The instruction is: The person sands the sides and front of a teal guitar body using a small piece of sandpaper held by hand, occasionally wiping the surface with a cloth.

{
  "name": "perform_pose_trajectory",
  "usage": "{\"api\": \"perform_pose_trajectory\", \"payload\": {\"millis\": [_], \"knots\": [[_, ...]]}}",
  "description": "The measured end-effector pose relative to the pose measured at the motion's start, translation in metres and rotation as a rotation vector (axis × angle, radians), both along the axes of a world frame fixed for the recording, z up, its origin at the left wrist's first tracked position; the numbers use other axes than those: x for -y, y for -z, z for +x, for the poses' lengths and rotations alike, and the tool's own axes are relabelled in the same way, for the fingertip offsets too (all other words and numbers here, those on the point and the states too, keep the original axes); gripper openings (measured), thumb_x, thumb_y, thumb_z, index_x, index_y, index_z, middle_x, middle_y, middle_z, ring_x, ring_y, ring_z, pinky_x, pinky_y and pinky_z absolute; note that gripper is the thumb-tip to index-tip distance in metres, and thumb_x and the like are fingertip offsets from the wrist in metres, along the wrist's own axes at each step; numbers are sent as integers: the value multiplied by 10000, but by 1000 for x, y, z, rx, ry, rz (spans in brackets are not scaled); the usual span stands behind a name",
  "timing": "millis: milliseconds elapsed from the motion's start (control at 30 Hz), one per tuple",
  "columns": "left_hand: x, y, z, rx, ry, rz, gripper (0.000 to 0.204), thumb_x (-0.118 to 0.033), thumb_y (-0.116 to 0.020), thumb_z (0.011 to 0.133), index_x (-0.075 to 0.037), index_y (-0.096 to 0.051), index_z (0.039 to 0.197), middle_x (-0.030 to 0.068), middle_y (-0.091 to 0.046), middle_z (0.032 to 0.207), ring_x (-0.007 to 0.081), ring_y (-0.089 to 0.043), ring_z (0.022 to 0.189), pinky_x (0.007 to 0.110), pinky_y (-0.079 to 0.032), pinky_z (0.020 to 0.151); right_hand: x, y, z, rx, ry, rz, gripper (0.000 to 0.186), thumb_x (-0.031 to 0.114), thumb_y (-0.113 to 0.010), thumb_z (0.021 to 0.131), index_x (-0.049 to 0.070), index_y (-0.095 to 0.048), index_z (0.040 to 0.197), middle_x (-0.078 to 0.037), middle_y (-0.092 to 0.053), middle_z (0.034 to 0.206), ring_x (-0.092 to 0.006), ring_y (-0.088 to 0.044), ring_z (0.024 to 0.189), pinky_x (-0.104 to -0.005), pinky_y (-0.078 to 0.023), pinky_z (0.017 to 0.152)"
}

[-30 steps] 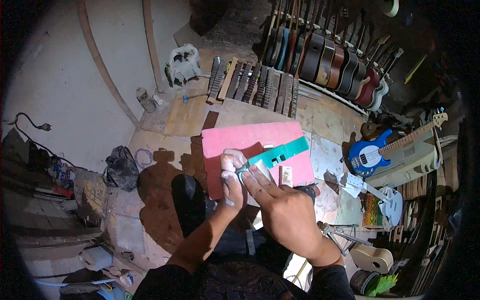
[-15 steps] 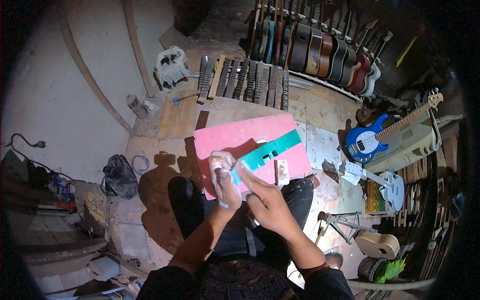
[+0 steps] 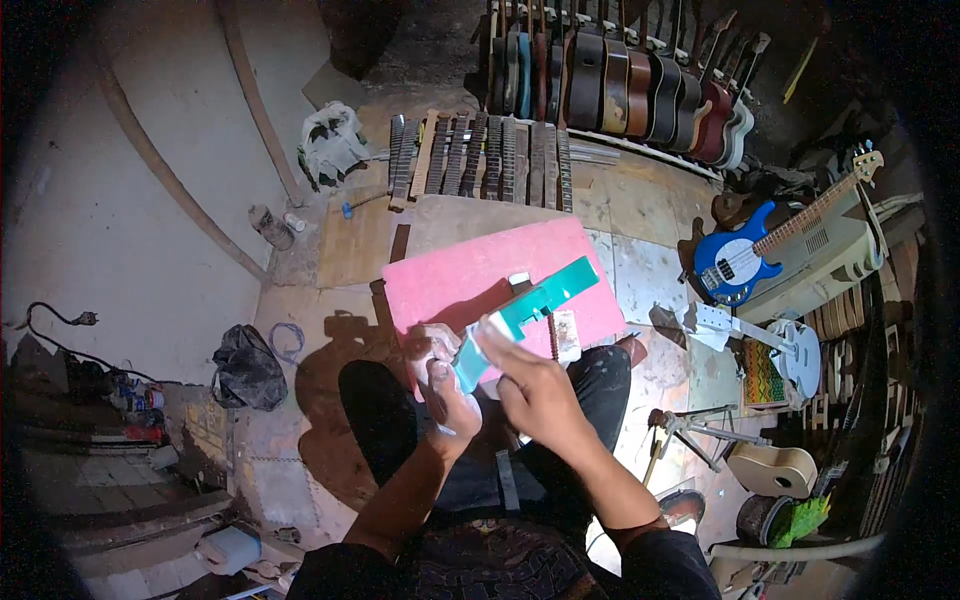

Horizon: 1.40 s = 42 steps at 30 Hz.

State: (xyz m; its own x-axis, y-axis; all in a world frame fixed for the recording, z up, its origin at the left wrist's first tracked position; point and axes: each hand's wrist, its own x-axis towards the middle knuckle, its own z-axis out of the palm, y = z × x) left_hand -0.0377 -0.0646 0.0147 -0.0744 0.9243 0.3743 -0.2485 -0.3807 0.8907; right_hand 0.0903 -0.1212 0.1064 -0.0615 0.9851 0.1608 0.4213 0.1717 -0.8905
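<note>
A long teal guitar neck piece [image 3: 535,305] slants from lower left to upper right above a pink board [image 3: 470,275] that lies on the floor in front of my knees. My left hand [image 3: 448,385] grips the lower end of the neck together with a white cloth [image 3: 432,345]. My right hand [image 3: 530,385] rests on the neck just above it, fingers pressed along its edge. A thin dark rod [image 3: 551,335] and a small pale block [image 3: 567,335] lie on the board beside my right hand.
A row of dark fretboards [image 3: 480,160] lies on the floor beyond the board. Several guitars [image 3: 620,80] stand along the back wall. A blue bass guitar [image 3: 745,255] and a white one [image 3: 790,350] lie at the right. A black bag [image 3: 245,365] sits left.
My head has tilted, so the scene has slid up. My hands have drawn nearer my lap, and the right hand has slid down the neck toward the left hand.
</note>
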Motion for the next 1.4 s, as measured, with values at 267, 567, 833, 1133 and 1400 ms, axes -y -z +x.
{"api": "perform_pose_trajectory", "payload": {"millis": [267, 567, 833, 1133, 1400], "knots": [[17, -10, 0, -174, -45, 120, 338, -322, -382, 1071, 4, -447, 1131, 202, -488, 1055, 320, -505, 943, 469, -434, 873, 8, 16, 4, 11, 36, -8, 653, -84, -500, 810, 45, -604, 1441, -244, -591, 1460, -390, -606, 1321, -402, -481, 1099], [22, -21, 4, -129, 17, 177, 276, -316, -404, 1051, -45, -383, 1001, 159, -412, 989, 277, -442, 914, 444, -385, 839, 13, -1, 2, 175, 143, -94, 670, -105, -470, 794, 50, -621, 1428, -241, -603, 1449, -397, -655, 1260, -409, -552, 996], [22, -25, 6, -176, -19, 201, 342, -404, -398, 1049, -70, -374, 981, 121, -398, 988, 260, -428, 932, 433, -367, 873, 13, 0, 3, 228, 180, -78, 686, -121, -460, 791, 49, -620, 1436, -187, -622, 1463, -275, -692, 1201, -344, -544, 963], [19, -4, 1, -177, -35, 194, 332, -241, -359, 1076, 53, -500, 1138, 242, -487, 1153, 375, -505, 1040, 492, -425, 939, 8, 5, -1, 88, 147, -67, 668, -83, -496, 828, 78, -568, 1473, -246, -534, 1502, -418, -513, 1387, -443, -453, 1160], [14, 26, -7, -218, -66, 231, 302, -254, -378, 1073, 30, -473, 1116, 211, -473, 1121, 336, -489, 1007, 466, -417, 909, 16, 19, -6, -39, 96, -38, 688, -92, -473, 820, 52, -553, 1487, -244, -542, 1510, -384, -516, 1416, -415, -417, 1169]]}}
